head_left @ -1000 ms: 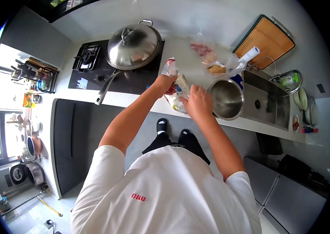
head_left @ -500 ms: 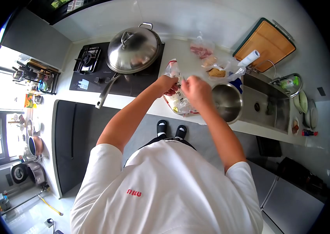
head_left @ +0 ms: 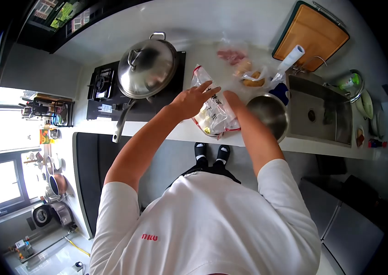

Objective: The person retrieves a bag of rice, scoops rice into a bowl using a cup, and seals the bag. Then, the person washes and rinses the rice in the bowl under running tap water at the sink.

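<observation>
A clear plastic bag point(head_left: 215, 114) with dark print and red edges lies on the counter, with something pale and yellowish in its lower end. My left hand point(head_left: 193, 101) is over the bag's left side, its fingers spread and nothing visible in them. On the bag's right side is my right hand point(head_left: 233, 100); its fingers are mostly hidden, and its grip cannot be made out. Just right of that hand stands a steel bowl point(head_left: 268, 115) with nothing visible in it.
A lidded steel wok point(head_left: 148, 68) sits on the black stove point(head_left: 104, 103), its handle past the counter edge. Bagged meat point(head_left: 231, 56) and a bagged brown item point(head_left: 253, 79) lie behind the bowl. The sink point(head_left: 324, 110) is at right, with a cutting board point(head_left: 313, 32) behind.
My hands have moved apart from their close position above the bag, and my left hand's fingers have spread. The bag now lies more stretched out. The camera view has shifted a little.
</observation>
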Demonstrator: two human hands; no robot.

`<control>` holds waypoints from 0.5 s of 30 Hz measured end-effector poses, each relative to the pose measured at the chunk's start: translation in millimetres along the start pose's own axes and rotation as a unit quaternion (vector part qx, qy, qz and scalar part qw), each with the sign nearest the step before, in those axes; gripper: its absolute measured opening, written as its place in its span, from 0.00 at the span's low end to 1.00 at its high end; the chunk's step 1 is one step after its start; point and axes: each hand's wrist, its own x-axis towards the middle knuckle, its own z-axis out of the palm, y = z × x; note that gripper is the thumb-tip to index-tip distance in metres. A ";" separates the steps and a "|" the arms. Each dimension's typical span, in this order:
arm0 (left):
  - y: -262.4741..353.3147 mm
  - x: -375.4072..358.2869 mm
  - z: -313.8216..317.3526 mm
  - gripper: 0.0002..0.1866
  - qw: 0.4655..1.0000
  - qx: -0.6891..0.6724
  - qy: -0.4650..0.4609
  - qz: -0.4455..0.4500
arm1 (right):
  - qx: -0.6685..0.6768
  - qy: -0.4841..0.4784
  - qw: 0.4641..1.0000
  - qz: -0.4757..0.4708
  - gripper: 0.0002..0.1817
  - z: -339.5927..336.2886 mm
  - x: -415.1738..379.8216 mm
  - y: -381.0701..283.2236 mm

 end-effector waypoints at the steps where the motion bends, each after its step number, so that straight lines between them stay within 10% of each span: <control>1: -1.3 5.4 -3.4 0.43 1.000 0.000 -0.004 0.010 | 0.004 -0.020 1.000 0.001 0.13 -7.8 -0.6 -5.7; 9: -7.1 21.8 -11.1 0.27 0.999 0.014 0.013 0.029 | -0.041 -0.059 0.989 0.132 0.12 -60.2 -6.4 -40.9; 12: -19.5 12.9 -0.8 0.15 0.993 0.012 0.109 0.039 | 0.470 -0.055 0.811 0.343 0.17 -126.3 -24.4 -100.6; 15: -27.5 3.7 17.6 0.09 0.975 0.023 0.212 0.055 | 0.466 -0.084 0.837 0.275 0.23 -171.0 -53.3 -145.4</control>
